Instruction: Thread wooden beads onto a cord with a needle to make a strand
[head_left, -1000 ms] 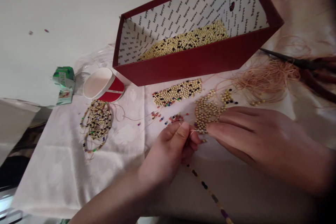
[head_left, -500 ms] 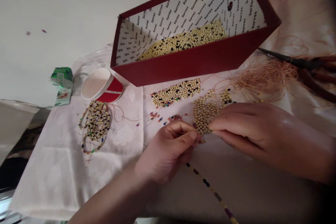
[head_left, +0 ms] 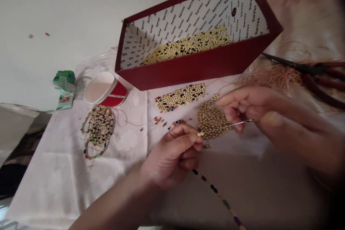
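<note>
My left hand [head_left: 175, 151] is closed, thumb and forefinger pinching a thin metal needle [head_left: 222, 128] near two pale beads [head_left: 200, 134]. The needle slants up to the right across the loose beads. A strung strand of dark, pale and purple beads [head_left: 214, 188] hangs below this hand toward the bottom edge. My right hand [head_left: 250, 111] is raised by the needle's far end, forefinger stretched out and thumb apart from it. Whether its curled fingers touch the needle is hard to see. Under and beside it lies a patch of loose tan beads [head_left: 211, 115].
A dark red box [head_left: 199, 66] of pale and black beads stands behind, near another bead patch [head_left: 180, 97]. At left are a red-white paper cup [head_left: 115, 95], finished bead strings [head_left: 98, 129] and a green carton [head_left: 64, 81]. Scissors [head_left: 309, 68] lie right, beside tangled thread [head_left: 272, 77].
My right hand has lifted from the loose beads, its finger and thumb moving apart. The needle and two pale beads now show at my left fingertips; the left hand stays nearly in place.
</note>
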A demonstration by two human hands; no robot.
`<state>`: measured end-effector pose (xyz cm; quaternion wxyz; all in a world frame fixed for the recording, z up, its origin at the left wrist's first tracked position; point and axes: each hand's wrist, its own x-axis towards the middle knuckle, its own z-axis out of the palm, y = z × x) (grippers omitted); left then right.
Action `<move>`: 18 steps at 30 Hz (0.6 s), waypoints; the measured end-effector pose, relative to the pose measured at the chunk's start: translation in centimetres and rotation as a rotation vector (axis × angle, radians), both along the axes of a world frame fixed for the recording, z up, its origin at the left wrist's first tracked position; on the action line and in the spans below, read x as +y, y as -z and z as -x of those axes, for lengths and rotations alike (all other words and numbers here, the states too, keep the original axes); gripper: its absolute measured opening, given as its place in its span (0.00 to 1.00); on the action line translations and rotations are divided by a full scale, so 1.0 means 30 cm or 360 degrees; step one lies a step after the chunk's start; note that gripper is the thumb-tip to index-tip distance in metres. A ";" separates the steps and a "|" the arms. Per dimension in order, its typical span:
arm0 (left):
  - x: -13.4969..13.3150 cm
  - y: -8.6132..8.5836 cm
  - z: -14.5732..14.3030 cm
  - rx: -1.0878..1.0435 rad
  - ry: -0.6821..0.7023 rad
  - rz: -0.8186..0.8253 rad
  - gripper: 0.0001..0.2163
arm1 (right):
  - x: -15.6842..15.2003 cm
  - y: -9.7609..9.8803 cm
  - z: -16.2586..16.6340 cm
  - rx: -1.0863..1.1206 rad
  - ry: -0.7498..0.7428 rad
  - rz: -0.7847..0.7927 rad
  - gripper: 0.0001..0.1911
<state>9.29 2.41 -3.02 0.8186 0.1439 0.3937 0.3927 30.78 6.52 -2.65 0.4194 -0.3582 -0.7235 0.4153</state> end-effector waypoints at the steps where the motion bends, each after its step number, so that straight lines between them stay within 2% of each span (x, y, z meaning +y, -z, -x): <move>1: -0.001 0.001 -0.001 -0.0003 0.0005 -0.0002 0.07 | -0.004 -0.004 0.012 -0.0002 -0.0031 0.0001 0.11; 6: -0.003 0.004 -0.007 0.0019 0.0009 -0.0014 0.07 | -0.027 0.006 0.070 -0.0191 -0.0046 0.0103 0.07; 9: -0.005 0.006 -0.009 0.0043 0.0012 0.0002 0.07 | -0.030 0.015 0.087 -0.0231 -0.0092 0.0011 0.02; 12: -0.006 0.009 -0.010 0.0055 0.0056 0.0025 0.07 | -0.025 0.014 0.091 -0.0224 -0.0120 -0.0047 0.07; 18: -0.004 0.017 -0.010 0.0083 0.0128 0.0038 0.09 | -0.019 0.010 0.085 -0.0224 -0.0108 -0.0061 0.08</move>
